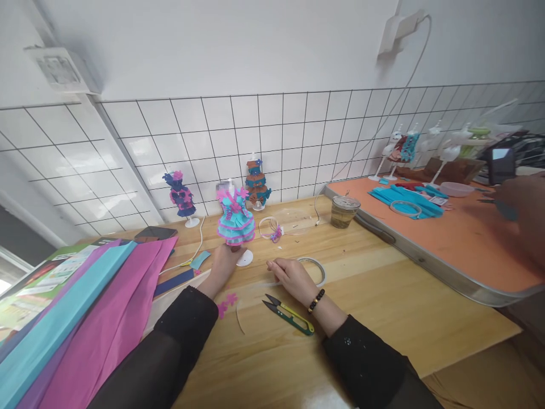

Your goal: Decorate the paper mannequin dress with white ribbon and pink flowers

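My left hand (pixel 226 264) is closed round the lower part of a small dress form (pixel 236 218), just under its skirt. The form wears a tiered turquoise dress with pink trim, and its round white base (pixel 244 258) shows beside my fingers. My right hand (pixel 293 276), fingers curled together, rests over the table by a roll of tape (pixel 318 270); what it pinches, if anything, is hidden. Yellow-green thread snips (pixel 289 316) lie below that hand. Pink paper flowers (pixel 227 305) and a thin pale strip (pixel 240 318) lie between my forearms.
Coloured paper sheets (pixel 114 307) cover the left side. Two more dressed forms, one purple and pink (pixel 181 196), one brown and teal (pixel 257 184), stand by the wall. A lidded cup (pixel 344 211) stands near the orange table (pixel 451 244). At far right is another person's hand (pixel 525 210).
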Demonstrator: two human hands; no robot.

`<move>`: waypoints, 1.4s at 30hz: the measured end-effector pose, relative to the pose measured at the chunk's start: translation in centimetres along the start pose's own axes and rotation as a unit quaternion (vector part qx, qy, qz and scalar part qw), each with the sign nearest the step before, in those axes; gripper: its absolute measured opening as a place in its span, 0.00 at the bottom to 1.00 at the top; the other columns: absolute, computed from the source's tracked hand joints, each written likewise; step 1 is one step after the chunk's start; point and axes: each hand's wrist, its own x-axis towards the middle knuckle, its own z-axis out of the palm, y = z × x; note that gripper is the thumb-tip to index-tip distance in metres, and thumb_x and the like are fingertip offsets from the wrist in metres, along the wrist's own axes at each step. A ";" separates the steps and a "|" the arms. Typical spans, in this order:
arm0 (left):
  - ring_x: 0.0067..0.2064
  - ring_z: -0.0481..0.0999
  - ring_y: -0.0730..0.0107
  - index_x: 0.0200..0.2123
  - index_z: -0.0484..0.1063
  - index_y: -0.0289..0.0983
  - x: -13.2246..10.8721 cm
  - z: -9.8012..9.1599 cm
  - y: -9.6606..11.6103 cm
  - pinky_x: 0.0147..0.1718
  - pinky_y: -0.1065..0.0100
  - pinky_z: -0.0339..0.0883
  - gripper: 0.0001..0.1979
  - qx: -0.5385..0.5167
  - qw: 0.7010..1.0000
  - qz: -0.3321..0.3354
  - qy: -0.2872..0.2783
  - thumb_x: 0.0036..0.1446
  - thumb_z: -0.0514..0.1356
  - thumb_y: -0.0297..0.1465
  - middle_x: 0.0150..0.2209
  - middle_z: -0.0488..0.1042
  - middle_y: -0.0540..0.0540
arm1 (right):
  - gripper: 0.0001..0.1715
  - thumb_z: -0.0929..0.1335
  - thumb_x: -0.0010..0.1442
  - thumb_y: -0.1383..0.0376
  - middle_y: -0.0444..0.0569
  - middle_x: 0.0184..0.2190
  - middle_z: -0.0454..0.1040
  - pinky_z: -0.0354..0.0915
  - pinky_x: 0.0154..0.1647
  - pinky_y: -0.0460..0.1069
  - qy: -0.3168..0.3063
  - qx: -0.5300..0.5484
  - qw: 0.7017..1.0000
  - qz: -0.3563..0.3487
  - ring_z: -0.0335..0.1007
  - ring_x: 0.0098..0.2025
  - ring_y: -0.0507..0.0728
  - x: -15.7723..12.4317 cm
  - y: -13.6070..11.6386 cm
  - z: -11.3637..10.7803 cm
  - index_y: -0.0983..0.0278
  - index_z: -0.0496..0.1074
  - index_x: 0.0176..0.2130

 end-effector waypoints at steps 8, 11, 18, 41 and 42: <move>0.23 0.62 0.74 0.18 0.66 0.34 0.2 0.3 0.0 0.22 0.72 0.51 0.11 0.012 1.000 -0.009 -0.011 0.43 0.58 0.36 0.17 0.64 0.52 | 0.26 0.55 0.63 0.55 0.43 0.17 0.66 0.54 0.25 0.44 -0.002 0.001 1.000 -0.001 0.61 0.21 0.50 0.0 0.0 -0.1 0.63 0.64 0.20; 0.23 0.64 0.73 0.19 0.68 0.34 0.1 0.1 0.1 0.23 0.72 0.51 0.09 0.023 1.000 -0.007 -0.018 0.43 0.58 0.34 0.18 0.66 0.51 | 0.25 0.57 0.63 0.56 0.42 0.17 0.66 0.53 0.25 0.44 0.006 -0.008 1.000 0.002 0.60 0.21 0.50 0.1 0.1 -0.3 0.63 0.65 0.20; 0.30 0.73 0.66 0.28 0.74 0.33 -0.3 -0.8 -0.3 0.27 0.71 0.58 0.08 0.044 0.997 -0.017 -0.057 0.45 0.57 0.30 0.27 0.75 0.45 | 0.10 0.63 0.58 0.64 0.46 0.26 0.74 0.58 0.30 0.45 0.018 0.001 1.000 0.010 0.67 0.28 0.52 0.3 1.1 -0.2 0.63 0.73 0.31; 0.39 0.71 0.63 0.45 0.70 0.36 -7.9 -2.3 -0.1 0.40 0.64 0.62 0.14 0.062 0.987 0.142 -0.030 0.57 0.51 0.30 0.35 0.75 0.44 | 0.08 0.65 0.52 0.74 0.47 0.29 0.73 0.60 0.40 0.49 -0.072 -0.039 0.993 -0.083 0.66 0.36 0.55 -0.5 0.4 0.3 0.63 0.72 0.27; 0.38 0.72 0.63 0.45 0.70 0.36 -8.1 -2.3 0.1 0.39 0.64 0.62 0.15 0.044 0.990 0.130 -0.038 0.57 0.51 0.31 0.33 0.75 0.44 | 0.08 0.65 0.53 0.73 0.47 0.29 0.73 0.60 0.40 0.50 -0.059 -0.031 0.994 -0.083 0.66 0.36 0.55 -0.5 0.4 0.2 0.63 0.71 0.27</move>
